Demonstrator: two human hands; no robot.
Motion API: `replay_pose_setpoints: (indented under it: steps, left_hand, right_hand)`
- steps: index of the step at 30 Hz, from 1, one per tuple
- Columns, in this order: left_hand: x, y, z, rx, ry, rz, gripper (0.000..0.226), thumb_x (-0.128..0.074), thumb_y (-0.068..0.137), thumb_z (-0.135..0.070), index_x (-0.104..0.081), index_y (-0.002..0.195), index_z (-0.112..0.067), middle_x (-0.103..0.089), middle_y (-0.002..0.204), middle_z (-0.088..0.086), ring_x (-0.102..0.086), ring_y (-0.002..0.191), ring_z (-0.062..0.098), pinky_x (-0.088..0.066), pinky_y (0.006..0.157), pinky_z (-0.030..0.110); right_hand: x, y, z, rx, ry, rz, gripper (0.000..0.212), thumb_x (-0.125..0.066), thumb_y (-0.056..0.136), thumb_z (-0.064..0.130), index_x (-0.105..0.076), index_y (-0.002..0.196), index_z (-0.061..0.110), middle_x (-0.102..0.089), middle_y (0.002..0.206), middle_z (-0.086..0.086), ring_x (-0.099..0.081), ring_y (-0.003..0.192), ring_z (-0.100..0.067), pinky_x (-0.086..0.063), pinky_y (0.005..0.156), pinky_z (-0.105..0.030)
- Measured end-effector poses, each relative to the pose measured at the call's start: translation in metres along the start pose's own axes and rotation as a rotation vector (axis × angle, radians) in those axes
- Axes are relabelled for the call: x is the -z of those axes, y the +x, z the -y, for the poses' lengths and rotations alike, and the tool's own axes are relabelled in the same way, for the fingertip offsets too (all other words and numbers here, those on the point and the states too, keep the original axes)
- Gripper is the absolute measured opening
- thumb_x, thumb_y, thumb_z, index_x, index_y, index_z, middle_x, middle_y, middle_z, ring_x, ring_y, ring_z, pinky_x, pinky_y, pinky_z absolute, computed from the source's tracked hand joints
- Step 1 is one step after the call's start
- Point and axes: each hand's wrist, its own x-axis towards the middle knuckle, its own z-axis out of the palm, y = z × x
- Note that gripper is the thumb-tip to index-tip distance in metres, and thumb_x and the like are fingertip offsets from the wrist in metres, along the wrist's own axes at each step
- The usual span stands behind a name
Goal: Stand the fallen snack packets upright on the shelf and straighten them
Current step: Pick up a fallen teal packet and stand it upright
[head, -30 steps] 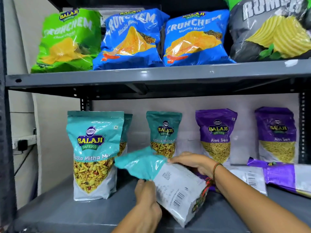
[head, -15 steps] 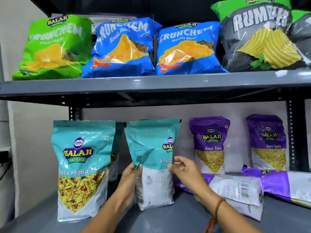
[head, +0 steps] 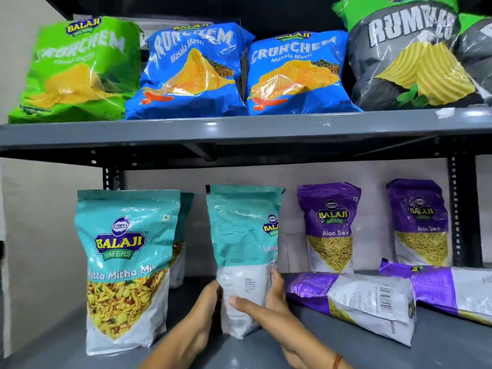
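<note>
Both hands, left hand [head: 202, 312] and right hand [head: 269, 307], clasp the teal packet [head: 243, 251] low down; it stands upright on the lower shelf [head: 439, 350], back label outward. Best turn its front forward. Behind right, two purple packets [head: 356, 299] lie fallen.

You have open shelf floor [head: 266, 352] up front. A fallen purple packet [head: 351, 302] blocks the right; the standing Khatta Mitha packet [head: 125, 270] walls the left. The upper shelf [head: 239, 131] caps headroom.
</note>
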Motion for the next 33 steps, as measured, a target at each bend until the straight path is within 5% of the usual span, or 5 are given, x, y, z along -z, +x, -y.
replay_pose_setpoints:
  steps: [7, 10, 18, 28, 33]
  left_hand:
    - [-0.002, 0.004, 0.010, -0.044, 0.134, -0.110, 0.019, -0.045, 0.099, -0.018, -0.060, 0.109, -0.012, -0.063, 0.071, 0.002, -0.058, 0.060, 0.013, -0.046, 0.050, 0.019]
    - [0.011, 0.007, 0.013, -0.058, 0.115, -0.147, 0.023, -0.063, 0.089, -0.029, -0.055, 0.109, -0.021, -0.063, 0.087, -0.001, -0.058, 0.075, 0.010, -0.043, 0.067, 0.026]
    - [0.034, 0.020, 0.010, -0.059, 0.067, 0.195, 0.109, -0.096, 0.044, -0.025, -0.043, 0.138, -0.022, -0.063, 0.133, 0.004, -0.057, 0.126, 0.020, -0.036, 0.114, 0.038]
    - [0.014, 0.002, 0.017, -0.173, 0.118, 0.024, 0.075, -0.090, 0.058, -0.018, -0.054, 0.124, -0.017, -0.068, 0.109, -0.003, -0.067, 0.099, 0.011, -0.052, 0.057, 0.006]
    - [-0.016, -0.028, 0.009, -0.352, 0.213, -0.399, 0.120, -0.094, 0.044, -0.040, -0.033, 0.146, -0.023, -0.035, 0.142, 0.004, -0.043, 0.132, 0.025, -0.038, 0.107, 0.034]
  right_hand:
    - [0.023, 0.017, -0.008, -0.019, -0.011, -0.059, 0.100, -0.088, 0.043, 0.046, -0.041, 0.129, 0.032, -0.041, 0.131, 0.000, -0.047, 0.125, -0.017, -0.044, 0.105, -0.030]
    - [0.036, 0.022, -0.011, -0.049, 0.245, 0.042, 0.080, -0.084, 0.051, 0.018, -0.043, 0.119, 0.017, -0.069, 0.114, -0.009, -0.070, 0.091, -0.011, -0.056, 0.070, -0.017]
    - [0.062, 0.030, -0.013, -0.125, 0.147, 0.041, 0.026, -0.059, 0.087, -0.003, -0.061, 0.107, 0.014, -0.072, 0.099, -0.005, -0.066, 0.094, -0.018, -0.051, 0.087, -0.031]
    - [0.053, 0.047, -0.018, -0.158, 0.101, -0.021, 0.032, -0.042, 0.093, -0.009, -0.056, 0.114, 0.012, -0.065, 0.120, -0.012, -0.056, 0.124, -0.028, -0.039, 0.113, -0.046]
    - [0.063, 0.026, -0.002, -0.050, 0.041, -0.029, 0.039, -0.054, 0.093, 0.001, -0.049, 0.129, 0.013, -0.063, 0.124, -0.004, -0.060, 0.115, -0.018, -0.048, 0.100, -0.031]
